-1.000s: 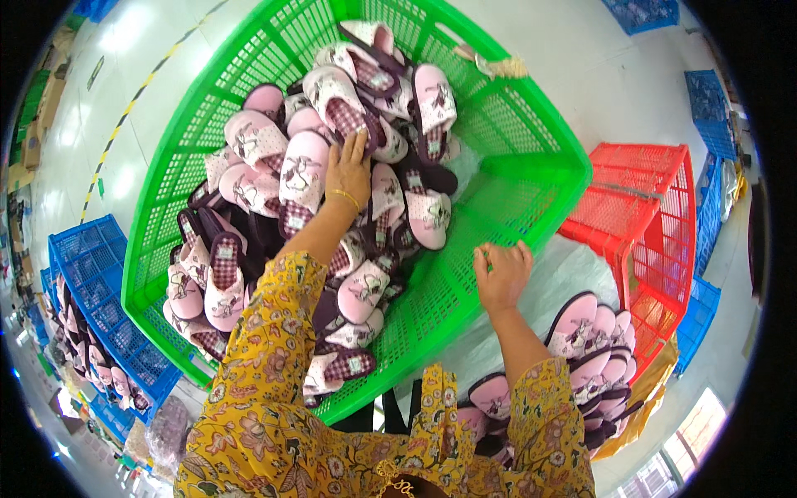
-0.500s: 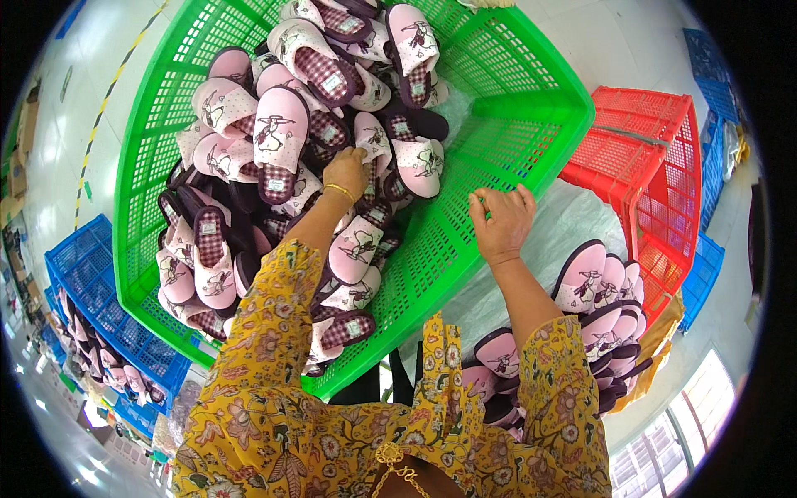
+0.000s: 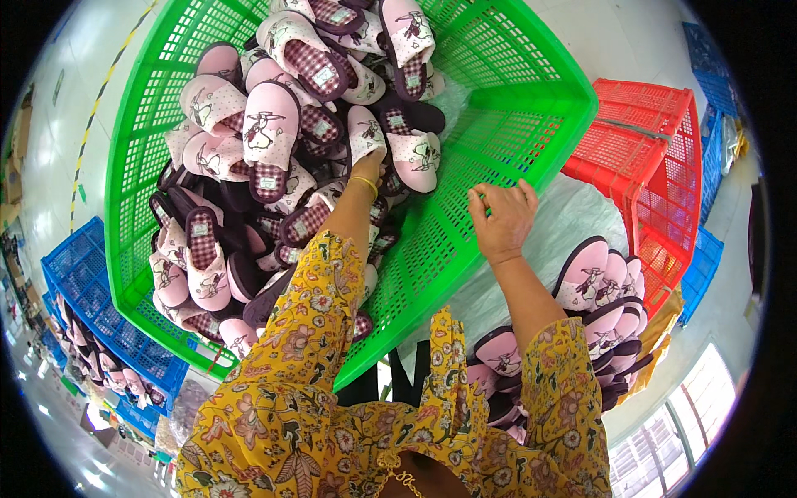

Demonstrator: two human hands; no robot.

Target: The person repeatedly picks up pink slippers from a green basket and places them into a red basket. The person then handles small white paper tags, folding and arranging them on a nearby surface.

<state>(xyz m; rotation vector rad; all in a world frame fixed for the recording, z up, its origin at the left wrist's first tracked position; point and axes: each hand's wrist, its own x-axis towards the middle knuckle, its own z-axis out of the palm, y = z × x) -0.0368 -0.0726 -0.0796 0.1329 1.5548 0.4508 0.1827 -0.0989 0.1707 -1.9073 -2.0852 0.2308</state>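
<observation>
The left hand (image 3: pixel 373 167) is inside the green basket (image 3: pixel 531 100), among the heap of slippers (image 3: pixel 270 120). It is at the open end of one slipper (image 3: pixel 364 131), which has a pink toe and a pale dotted part. The fingers are mostly hidden there, so I cannot tell how far they are open, or whether they have hold of it. A yellow bangle (image 3: pixel 364 184) is on this wrist.

The right hand (image 3: pixel 505 221) is at the near right rim of the basket, with half-bent fingers and the thumb apart (if it grips the rim, I cannot tell).

The slippers fill mostly the left and middle of the basket; many show checked insoles and dark soles. More slippers, the second pile (image 3: pixel 581 274), lie near the right forearm, beside a red crate (image 3: pixel 623 149).
</observation>
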